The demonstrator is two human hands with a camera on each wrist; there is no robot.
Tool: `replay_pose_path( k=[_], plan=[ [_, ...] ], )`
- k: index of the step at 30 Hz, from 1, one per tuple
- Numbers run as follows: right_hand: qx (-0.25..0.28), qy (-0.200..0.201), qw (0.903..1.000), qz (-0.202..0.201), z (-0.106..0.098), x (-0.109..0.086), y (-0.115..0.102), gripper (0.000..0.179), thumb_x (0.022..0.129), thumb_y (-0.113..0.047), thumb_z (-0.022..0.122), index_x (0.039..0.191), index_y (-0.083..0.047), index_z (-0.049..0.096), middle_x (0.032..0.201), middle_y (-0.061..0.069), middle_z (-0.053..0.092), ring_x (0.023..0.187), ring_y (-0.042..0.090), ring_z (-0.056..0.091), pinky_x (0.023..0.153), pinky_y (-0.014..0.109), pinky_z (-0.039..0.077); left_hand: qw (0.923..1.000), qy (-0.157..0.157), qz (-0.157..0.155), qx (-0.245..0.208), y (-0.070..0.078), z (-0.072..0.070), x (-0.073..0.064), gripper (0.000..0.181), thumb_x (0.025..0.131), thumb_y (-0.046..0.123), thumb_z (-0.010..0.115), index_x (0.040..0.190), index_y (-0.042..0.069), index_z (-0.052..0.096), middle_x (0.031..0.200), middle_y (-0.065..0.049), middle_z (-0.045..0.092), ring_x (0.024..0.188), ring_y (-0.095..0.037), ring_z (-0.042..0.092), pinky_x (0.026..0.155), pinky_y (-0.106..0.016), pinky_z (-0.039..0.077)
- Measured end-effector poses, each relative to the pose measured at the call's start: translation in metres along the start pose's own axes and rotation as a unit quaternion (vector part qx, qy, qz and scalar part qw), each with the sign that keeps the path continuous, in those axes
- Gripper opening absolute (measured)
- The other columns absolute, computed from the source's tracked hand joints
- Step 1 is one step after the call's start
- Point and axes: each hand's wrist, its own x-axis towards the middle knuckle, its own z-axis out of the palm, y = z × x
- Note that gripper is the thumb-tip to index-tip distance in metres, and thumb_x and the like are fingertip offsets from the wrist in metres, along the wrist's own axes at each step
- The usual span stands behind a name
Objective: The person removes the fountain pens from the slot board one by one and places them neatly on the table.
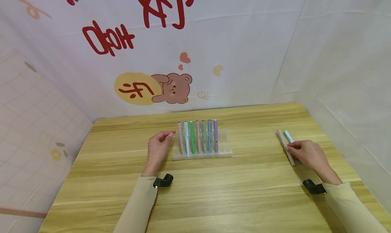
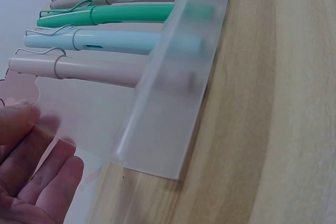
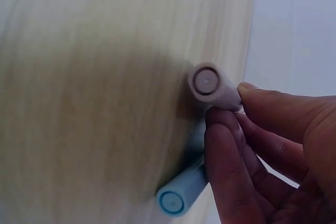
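A translucent plastic pen stand (image 1: 226, 154) holds a row of several upright pens: a pale pink pen (image 2: 100, 71) nearest the left edge, then light blue, green (image 1: 192, 138), taupe, teal, blue and purple (image 1: 216, 136). My left hand (image 1: 158, 148) pinches the left edge of the stand's back plate between thumb and fingers. Over on the right, my right hand (image 1: 310, 156) pinches a pinkish-grey pen (image 3: 223, 90) between thumb and fingertips. A light blue pen (image 3: 181, 195) lies on the table just beside it, partly hidden under that hand.
The stand and pens are on a wood-grain table (image 1: 226, 195). Behind it hangs a white printed cloth (image 1: 244, 56) with a bear and red characters, and more cloth lines both sides. A black wrist strap (image 1: 163, 181) sits on the left sleeve, another (image 1: 314, 187) on the right.
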Motion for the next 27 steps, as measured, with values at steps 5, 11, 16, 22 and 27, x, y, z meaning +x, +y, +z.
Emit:
replay_pose_path(
  k=[5,11,16,22,27],
  plan=[
    [-0.004,-0.001,1.0000,-0.002,-0.0018,0.0011,-0.0020,0.039,0.102,-0.035,0.067,0.113,0.001,0.077,0.094,0.014,0.077,0.080,0.029,0.068,0.063,0.041,0.049,1.0000,0.000,0.001,-0.006,0.0016,-0.0010,0.0008,0.020,0.103,0.019,0.067,0.114,0.006,0.078,0.119,-0.008,0.075,0.113,-0.020,0.068,0.095,-0.032,0.053],
    [-0.009,0.001,0.9999,-0.012,-0.0024,0.0005,-0.0041,0.033,0.100,-0.031,0.071,0.108,0.000,0.079,0.092,0.013,0.077,0.077,0.026,0.067,0.062,0.040,0.049,1.0000,-0.002,-0.006,-0.007,0.0014,-0.0009,0.0006,0.020,0.103,0.019,0.066,0.114,0.006,0.078,0.118,-0.008,0.076,0.110,-0.021,0.069,0.088,-0.022,0.053],
    [-0.011,0.001,0.9998,-0.018,-0.0009,0.0002,-0.0046,0.029,0.099,-0.026,0.071,0.106,0.001,0.079,0.091,0.014,0.077,0.076,0.028,0.068,0.060,0.040,0.049,0.9999,-0.003,-0.006,-0.012,0.0003,-0.0009,-0.0006,0.020,0.103,0.018,0.066,0.114,0.005,0.078,0.118,-0.010,0.076,0.109,-0.025,0.070,0.085,-0.017,0.052],
    [-0.016,0.006,0.9997,-0.018,0.0003,-0.0012,-0.0040,0.033,0.100,-0.030,0.070,0.107,0.001,0.079,0.093,0.016,0.077,0.074,0.027,0.067,0.059,0.039,0.048,1.0000,0.000,0.000,-0.009,-0.0005,-0.0006,-0.0008,0.021,0.104,0.018,0.066,0.114,0.005,0.078,0.117,-0.010,0.076,0.108,-0.024,0.070,0.086,-0.018,0.052],
    [-0.014,0.019,0.9997,-0.003,-0.0014,-0.0049,-0.0051,0.038,0.102,-0.035,0.066,0.112,0.000,0.078,0.100,0.019,0.076,0.080,0.034,0.067,0.064,0.044,0.047,0.9999,0.003,0.004,-0.010,-0.0006,0.0006,-0.0004,0.020,0.103,0.016,0.066,0.114,0.005,0.078,0.117,-0.010,0.076,0.108,-0.022,0.070,0.087,-0.020,0.053]
  ],
)
